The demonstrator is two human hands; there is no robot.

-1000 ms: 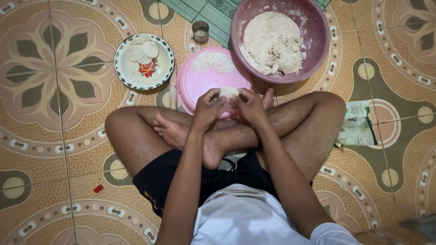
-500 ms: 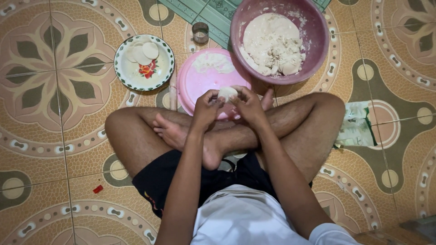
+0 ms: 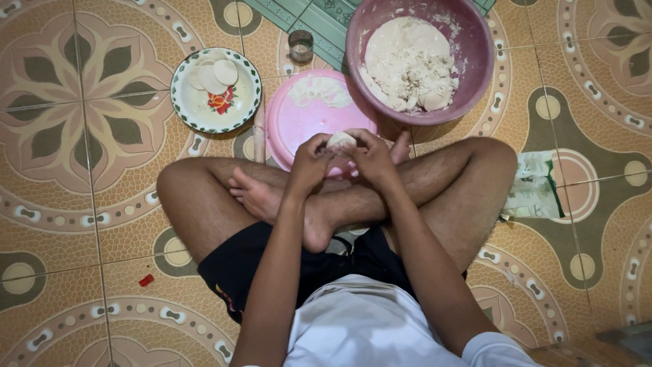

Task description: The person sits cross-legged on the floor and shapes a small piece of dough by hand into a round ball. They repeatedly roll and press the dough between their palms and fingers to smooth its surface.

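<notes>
I sit cross-legged on a patterned tile floor. Both hands are raised over my crossed shins and pinch a small white dough piece (image 3: pixel 339 141) between their fingertips. My left hand (image 3: pixel 311 163) grips it from the left, my right hand (image 3: pixel 370 155) from the right. Just beyond them lies a round pink board (image 3: pixel 299 122) dusted with flour. A large pink basin (image 3: pixel 475 54) of white dough stands at the far right of the board.
A white floral plate (image 3: pixel 197 112) holding several flat dough discs sits far left. A small glass (image 3: pixel 300 45) stands on a green mat (image 3: pixel 326 20). A crumpled plastic packet (image 3: pixel 533 194) lies right of my knee. A small red scrap (image 3: pixel 146 280) is on the floor.
My hands have stayed in the same place over my shins, the fingers shifting slightly around the dough piece. Nothing else has moved.
</notes>
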